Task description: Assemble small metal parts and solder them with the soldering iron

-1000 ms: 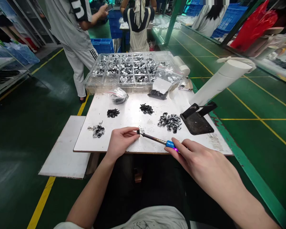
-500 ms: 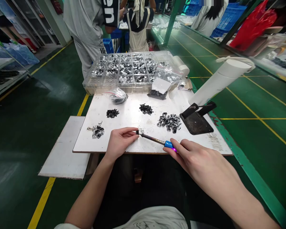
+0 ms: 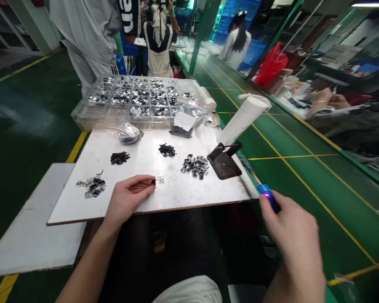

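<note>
My left hand [image 3: 126, 198] pinches a small black part [image 3: 153, 182] just above the white board [image 3: 139, 168], beside a little tangle of thin wire pieces [image 3: 160, 179]. In my right hand [image 3: 290, 223] is a soldering iron [image 3: 268, 196] with a blue handle and a lit purple light; its tip points up and left, past the board's right edge. Piles of small parts lie around: black pieces [image 3: 120, 158], more black pieces [image 3: 166, 150], black-and-clear pieces [image 3: 196, 166], and shiny clear-and-black pieces [image 3: 94, 186] at the left.
A black metal stand [image 3: 225, 164] sits at the board's right, before a tilted white tube [image 3: 243, 120]. A compartment box [image 3: 113, 122] of shiny parts and plastic bags [image 3: 128, 134] line the back. People stand and sit beyond; another person's hands [image 3: 330, 99] show at far right.
My right hand has swung the soldering iron away from the black part, out to the right past the board's edge. My left hand still pinches the part. The view has turned rightward.
</note>
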### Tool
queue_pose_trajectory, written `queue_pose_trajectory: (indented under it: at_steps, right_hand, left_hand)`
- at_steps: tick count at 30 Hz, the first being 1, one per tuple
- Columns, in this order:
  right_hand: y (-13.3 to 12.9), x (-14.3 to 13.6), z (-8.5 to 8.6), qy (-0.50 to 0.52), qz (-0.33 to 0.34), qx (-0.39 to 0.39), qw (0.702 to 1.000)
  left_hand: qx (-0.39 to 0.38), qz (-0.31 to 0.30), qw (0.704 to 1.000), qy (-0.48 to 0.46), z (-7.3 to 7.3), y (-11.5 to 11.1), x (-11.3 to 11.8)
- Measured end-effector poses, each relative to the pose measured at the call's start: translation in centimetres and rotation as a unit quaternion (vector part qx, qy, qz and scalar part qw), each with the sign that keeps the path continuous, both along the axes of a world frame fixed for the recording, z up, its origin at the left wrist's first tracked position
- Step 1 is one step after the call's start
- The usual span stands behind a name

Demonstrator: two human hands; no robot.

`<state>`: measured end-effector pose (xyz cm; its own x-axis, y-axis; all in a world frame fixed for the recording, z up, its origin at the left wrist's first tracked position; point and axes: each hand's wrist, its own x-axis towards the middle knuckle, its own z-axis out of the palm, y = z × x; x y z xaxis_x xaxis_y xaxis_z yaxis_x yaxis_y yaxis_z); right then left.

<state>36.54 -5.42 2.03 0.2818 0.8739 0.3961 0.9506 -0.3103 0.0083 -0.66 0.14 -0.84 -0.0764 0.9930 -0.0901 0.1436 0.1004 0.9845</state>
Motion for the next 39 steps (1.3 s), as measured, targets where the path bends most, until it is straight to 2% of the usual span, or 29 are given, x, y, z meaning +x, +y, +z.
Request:
queue_pose_trajectory:
  at_steps: [5,11,14,16,18,19,20,22,23,25,27,30,34,39]
  right_hand:
    - [3.0,-1.2,-2.0,0.069,0.05,0.012,0.996]
    - [7.4,-2.7,-3.1,0.066,0.022,-0.029,0.997]
    - [7.9,-3.5,-3.0,0.064,0.034,-0.029,0.997]
    - [7.8,-4.8,-2.0,0.076,0.074,0.03,0.994]
    - [7.9,-6.9,-0.3,0.121,0.166,0.113,0.972]
    - [8.3,-8.4,0.6,0.16,0.226,0.143,0.95]
    - [8.9,-10.0,1.4,0.206,0.307,0.128,0.92]
    - [11.0,-13.7,2.5,0.282,0.459,0.031,0.842]
    - [12.3,-15.6,2.8,0.298,0.507,-0.028,0.808]
    - [15.4,-19.2,2.5,0.258,0.564,-0.13,0.773]
    - [18.2,-22.3,1.7,0.194,0.592,-0.189,0.759]
    - [20.6,-26.0,0.6,0.142,0.617,-0.203,0.747]
    - [20.9,-28.9,0.3,0.089,0.634,-0.204,0.741]
    - [20.5,-29.7,0.7,0.057,0.635,-0.2,0.744]
  left_hand:
    - [0.008,-0.016,1.0,-0.001,-0.2,0.1,0.0]
    - [0.016,-0.022,1.0,0.01,0.0,0.0,0.1]
    - [0.018,-0.029,0.999,0.013,-0.1,0.0,0.2]
    - [0.018,-0.034,0.999,0.015,-0.1,0.1,0.3]
    - [0.022,-0.042,0.999,0.023,0.0,0.0,0.4]
    - [0.025,-0.049,0.998,0.028,0.1,0.0,0.5]
    - [0.027,-0.056,0.998,0.031,0.2,0.0,0.5]
    - [0.027,-0.081,0.996,0.034,0.6,-0.1,0.5]
    - [0.026,-0.099,0.994,0.035,0.8,-0.1,0.5]
    - [0.026,-0.136,0.99,0.04,1.2,-0.2,0.5]
    - [0.03,-0.163,0.985,0.052,1.5,-0.3,0.5]
    - [0.038,-0.177,0.982,0.059,1.6,-0.3,0.4]
    - [0.047,-0.177,0.981,0.056,1.4,-0.3,0.4]
    - [0.049,-0.173,0.982,0.057,1.3,-0.4,0.5]
